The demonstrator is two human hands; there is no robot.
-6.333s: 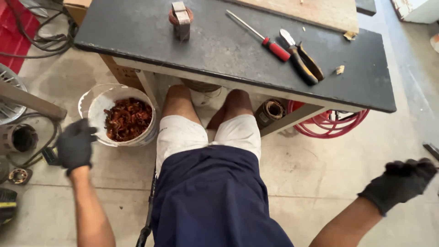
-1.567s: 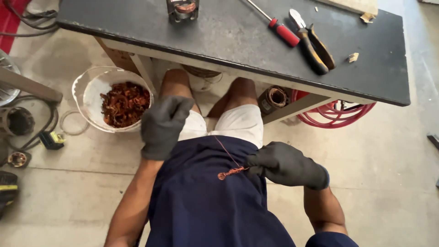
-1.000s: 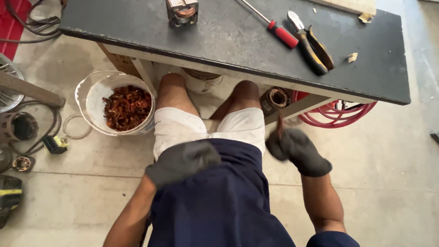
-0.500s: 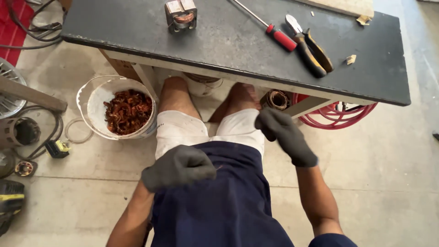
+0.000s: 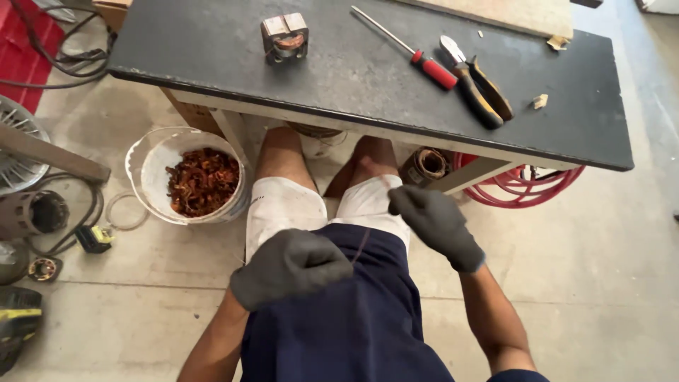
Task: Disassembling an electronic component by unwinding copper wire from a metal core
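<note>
A person seen from above sits at a dark workbench (image 5: pixel 353 78), both hands in grey gloves over a navy shirt and white shorts. The left hand (image 5: pixel 291 267) is curled into a fist near the belly, and the right hand (image 5: pixel 433 219) is raised just above the right thigh with fingers pinched together. One thin copper wire (image 5: pixel 361 244) is faintly visible between them, its long axis running diagonally from the left fist near the viewer up and right toward the pinched fingers; both hands appear to grip its ends, though the wire is too fine to trace fully. On the bench's far side stand one small motor core with copper winding (image 5: pixel 285 35), one red-handled screwdriver (image 5: pixel 414 51) pointing far-left, and one pair of pliers with yellow and black handles (image 5: pixel 479 90) just right of it. On the floor to the left sits one white bucket (image 5: pixel 152 166) holding a tangle of copper scrap. Under the bench at right lies one coil of red hose (image 5: pixel 523 192).
</note>
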